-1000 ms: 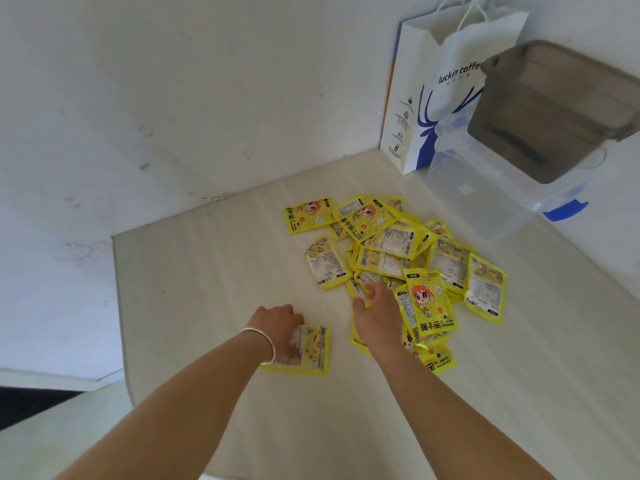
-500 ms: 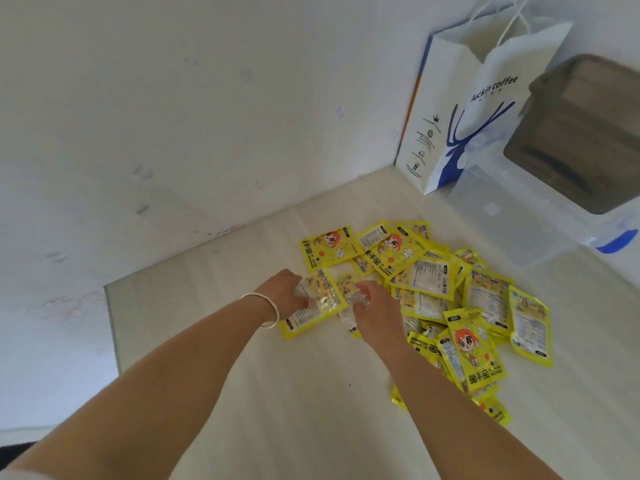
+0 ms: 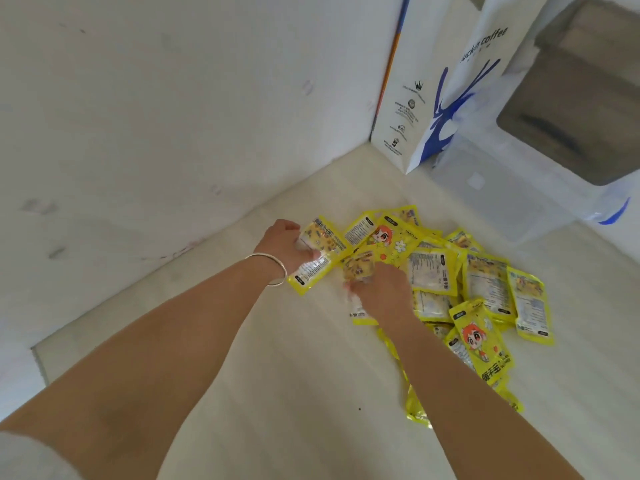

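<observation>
The white wall [image 3: 156, 116] takes up the far left, and the pale wooden table [image 3: 277, 393] runs under everything I am working on. In the far right corner stands a white paper bag [image 3: 433, 98] with a blue deer print. Just beside it is a clear plastic bin [image 3: 502, 195] with a brown box [image 3: 581, 98] at its top.

The pile of yellow packets [image 3: 485, 289] lies on the table right of centre, the packets overlapping, some face up and some with the printed back showing.

My left grip [image 3: 282, 245] is at the pile's left edge, fingers curled round one yellow packet [image 3: 323, 258], which sits tilted with its back up. My right grip [image 3: 384, 294] is just beside it, palm down, fingers bent onto a crumpled packet [image 3: 358, 270]. The fingertips are blurred, so I cannot tell whether they pinch it or only press it.

A silver bangle [image 3: 273, 271] rings my left wrist.
</observation>
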